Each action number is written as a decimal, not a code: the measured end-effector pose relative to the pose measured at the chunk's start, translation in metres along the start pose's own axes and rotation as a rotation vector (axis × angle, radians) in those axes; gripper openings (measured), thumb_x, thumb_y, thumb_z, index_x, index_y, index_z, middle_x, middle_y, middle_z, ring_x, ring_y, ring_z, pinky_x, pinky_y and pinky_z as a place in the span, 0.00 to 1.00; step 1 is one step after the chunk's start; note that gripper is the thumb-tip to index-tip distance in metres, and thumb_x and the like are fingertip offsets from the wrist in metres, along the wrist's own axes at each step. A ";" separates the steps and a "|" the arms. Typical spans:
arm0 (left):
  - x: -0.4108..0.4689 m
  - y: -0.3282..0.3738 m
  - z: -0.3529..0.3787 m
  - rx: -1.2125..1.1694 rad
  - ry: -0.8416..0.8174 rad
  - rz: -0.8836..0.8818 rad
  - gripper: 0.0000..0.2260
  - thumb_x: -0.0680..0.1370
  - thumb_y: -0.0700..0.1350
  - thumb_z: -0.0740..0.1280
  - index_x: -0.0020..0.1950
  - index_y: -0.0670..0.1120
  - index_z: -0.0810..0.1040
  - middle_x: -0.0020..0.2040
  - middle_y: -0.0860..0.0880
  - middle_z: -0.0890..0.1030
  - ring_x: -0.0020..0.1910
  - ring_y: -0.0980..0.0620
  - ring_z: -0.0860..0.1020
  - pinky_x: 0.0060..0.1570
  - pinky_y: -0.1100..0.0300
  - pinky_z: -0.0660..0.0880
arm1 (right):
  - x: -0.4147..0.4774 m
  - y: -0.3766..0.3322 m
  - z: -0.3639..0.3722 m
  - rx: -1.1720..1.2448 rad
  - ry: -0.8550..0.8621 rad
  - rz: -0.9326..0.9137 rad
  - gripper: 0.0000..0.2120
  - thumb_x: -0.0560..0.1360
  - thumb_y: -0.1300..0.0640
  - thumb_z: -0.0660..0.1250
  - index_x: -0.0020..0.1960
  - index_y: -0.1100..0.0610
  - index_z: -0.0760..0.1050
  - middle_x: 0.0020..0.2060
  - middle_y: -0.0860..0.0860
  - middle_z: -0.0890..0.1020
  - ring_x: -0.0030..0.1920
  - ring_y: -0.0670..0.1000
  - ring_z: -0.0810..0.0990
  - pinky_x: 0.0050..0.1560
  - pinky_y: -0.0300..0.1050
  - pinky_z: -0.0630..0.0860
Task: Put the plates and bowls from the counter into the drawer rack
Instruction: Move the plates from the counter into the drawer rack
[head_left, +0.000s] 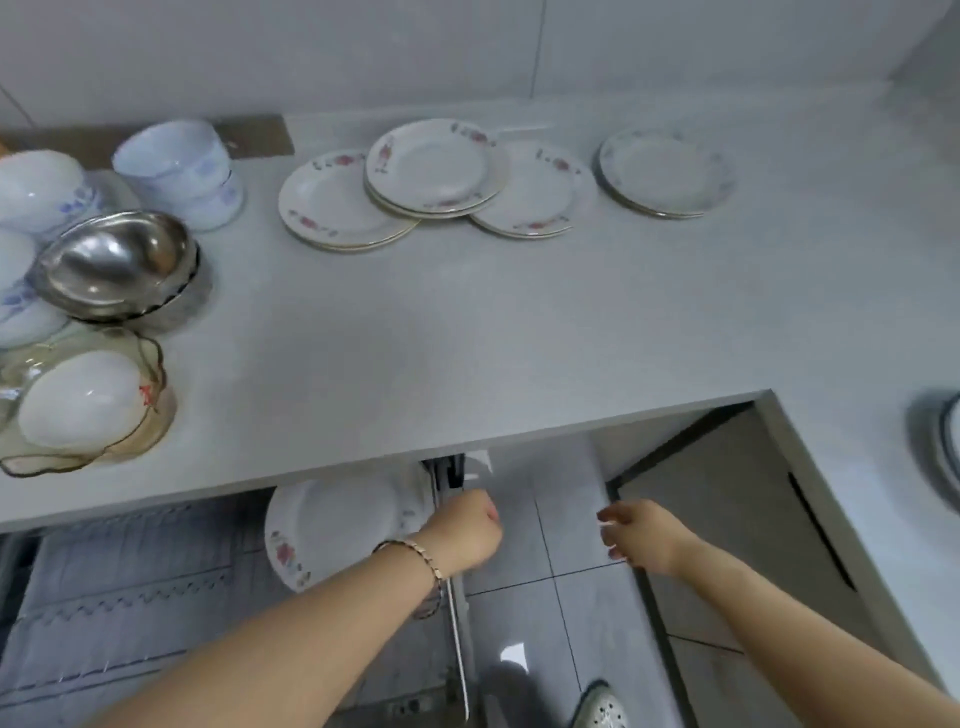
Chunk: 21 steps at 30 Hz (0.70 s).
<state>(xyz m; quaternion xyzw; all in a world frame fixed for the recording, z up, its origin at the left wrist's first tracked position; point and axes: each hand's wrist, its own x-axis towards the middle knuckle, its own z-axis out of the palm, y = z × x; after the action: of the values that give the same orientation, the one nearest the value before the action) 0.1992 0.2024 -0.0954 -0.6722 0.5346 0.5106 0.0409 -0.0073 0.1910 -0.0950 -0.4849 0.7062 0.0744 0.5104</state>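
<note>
One plate (332, 525) seemingly touching left hand (462, 535).

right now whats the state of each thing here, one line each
drawer rack: pulled open below the counter
floral plate: standing on edge in the rack
left hand: closed at the plate's edge
right hand: open, empty
plates on counter: lying flat, some overlapping
steel bowls: nested, tilted
blue-patterned bowls: stacked upside down
white bowl: upside down in a glass dish
</note>
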 end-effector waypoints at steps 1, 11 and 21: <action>0.001 0.028 0.008 0.013 0.015 0.026 0.16 0.75 0.35 0.56 0.31 0.52 0.61 0.41 0.48 0.66 0.43 0.51 0.65 0.36 0.62 0.61 | -0.009 0.015 -0.026 0.007 0.050 -0.021 0.16 0.76 0.63 0.59 0.63 0.60 0.74 0.43 0.56 0.80 0.34 0.46 0.77 0.38 0.36 0.75; 0.013 0.266 0.086 -0.036 -0.017 0.161 0.12 0.76 0.36 0.58 0.36 0.50 0.71 0.43 0.46 0.77 0.46 0.47 0.79 0.46 0.59 0.78 | -0.066 0.154 -0.203 0.324 0.524 0.089 0.16 0.75 0.63 0.60 0.61 0.62 0.76 0.51 0.59 0.82 0.55 0.59 0.79 0.56 0.45 0.73; 0.091 0.381 0.160 -0.196 -0.271 0.067 0.12 0.78 0.37 0.57 0.36 0.48 0.62 0.29 0.48 0.66 0.25 0.54 0.66 0.20 0.71 0.61 | -0.027 0.188 -0.277 0.693 0.774 0.299 0.20 0.74 0.64 0.58 0.66 0.59 0.71 0.62 0.58 0.76 0.59 0.59 0.77 0.53 0.45 0.73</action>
<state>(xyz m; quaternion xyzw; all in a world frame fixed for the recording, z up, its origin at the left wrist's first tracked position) -0.2016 0.0755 -0.0507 -0.5798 0.4941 0.6472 0.0300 -0.3301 0.1386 -0.0168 -0.1744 0.8873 -0.2750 0.3267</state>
